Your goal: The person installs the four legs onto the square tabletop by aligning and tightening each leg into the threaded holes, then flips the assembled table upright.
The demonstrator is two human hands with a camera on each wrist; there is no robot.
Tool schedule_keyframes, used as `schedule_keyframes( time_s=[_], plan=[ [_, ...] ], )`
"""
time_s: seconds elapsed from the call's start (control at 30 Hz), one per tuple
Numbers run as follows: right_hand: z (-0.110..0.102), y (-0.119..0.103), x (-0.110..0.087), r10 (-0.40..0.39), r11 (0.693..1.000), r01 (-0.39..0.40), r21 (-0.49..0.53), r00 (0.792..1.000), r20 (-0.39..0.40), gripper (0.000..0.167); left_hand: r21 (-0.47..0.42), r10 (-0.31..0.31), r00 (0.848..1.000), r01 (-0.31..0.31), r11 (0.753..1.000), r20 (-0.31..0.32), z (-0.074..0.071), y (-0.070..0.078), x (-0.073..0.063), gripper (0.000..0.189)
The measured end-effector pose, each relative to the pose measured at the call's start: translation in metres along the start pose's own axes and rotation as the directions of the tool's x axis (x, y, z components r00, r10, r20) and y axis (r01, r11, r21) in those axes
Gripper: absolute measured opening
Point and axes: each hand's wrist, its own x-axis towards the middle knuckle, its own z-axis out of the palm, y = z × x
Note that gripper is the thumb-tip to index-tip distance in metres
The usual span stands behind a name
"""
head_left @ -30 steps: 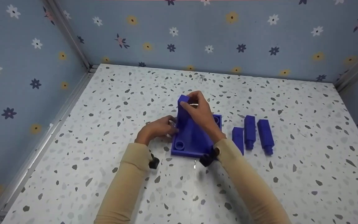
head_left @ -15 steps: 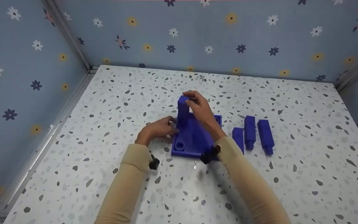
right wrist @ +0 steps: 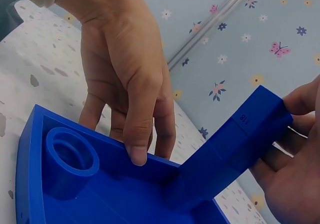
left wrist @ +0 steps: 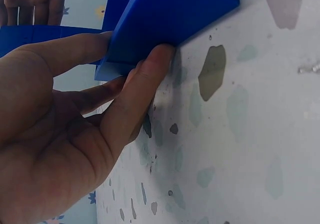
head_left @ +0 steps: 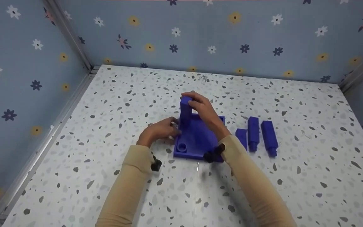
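Observation:
A square blue plastic tabletop (head_left: 197,137) lies underside up, showing its raised rim and a round corner socket (head_left: 181,147) at near left. At its far left corner stands a square blue table leg (head_left: 185,113), upright in the head view. My right hand (head_left: 206,112) holds the leg near its top, with the thumb on the near side and the fingers reaching over and behind. My left hand (head_left: 162,130) pinches the tabletop's left wall; in the right wrist view its thumb (right wrist: 139,146) lies over the rim. The leg's lower end is hidden inside the tabletop.
Several more blue legs lie to the right: one (head_left: 241,137) partly behind the right sleeve, another (head_left: 253,134) beside it, and one (head_left: 269,137) farther right, with stepped pegs at their near ends. Flower-patterned panels (head_left: 200,34) enclose the speckled table (head_left: 121,94).
My right hand has shifted its grip at the leg's top, its fingers moving left over and behind it. The leg stays upright. My left hand has not moved.

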Motion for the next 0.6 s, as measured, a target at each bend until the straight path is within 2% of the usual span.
schedule_keyframes(
  time_s=[0.37, 0.6],
  plan=[
    [-0.0002, -0.0014, -0.001, -0.005, 1.0, 0.005, -0.005, 1.0, 0.006, 0.035, 0.0, -0.003, 1.0, 0.003, 1.0, -0.008, -0.0002, 0.0018, -0.0019, 0.049],
    [0.0005, 0.0023, -0.0023, -0.039, 0.999, 0.04, 0.029, 0.999, -0.028, 0.034, -0.022, -0.003, 1.0, 0.003, 1.0, 0.001, 0.0011, 0.002, -0.0019, 0.048]
  ],
)
